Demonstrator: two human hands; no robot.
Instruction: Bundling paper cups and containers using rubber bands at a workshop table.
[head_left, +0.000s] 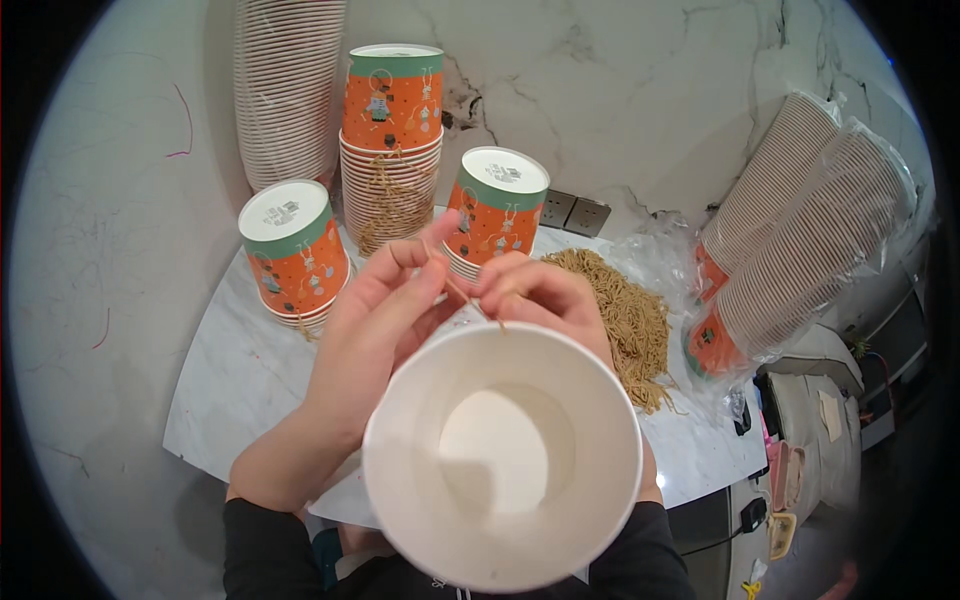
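A large white paper cup [405, 470] faces me with its open mouth, close in front of my chest, and its inside is bare. At its far rim a thin brownish string [461, 292] runs between my hands, its short end showing at the rim. My left hand [375, 310] pinches the string between thumb and forefinger. My right hand [545, 292] is closed, fingertips pinched at the string near the rim. The cup's outside and the lower fingers of both hands are hidden behind the rim.
Upside-down orange and green cups stand in a left stack [290, 250], a tall middle stack [393, 110] and a right stack [497, 205] on the marble table [225, 385]. A heap of tan strings [625, 320] lies right. Plastic-wrapped cup sleeves [810, 240] lean beyond it; another column [288, 90] rises behind.
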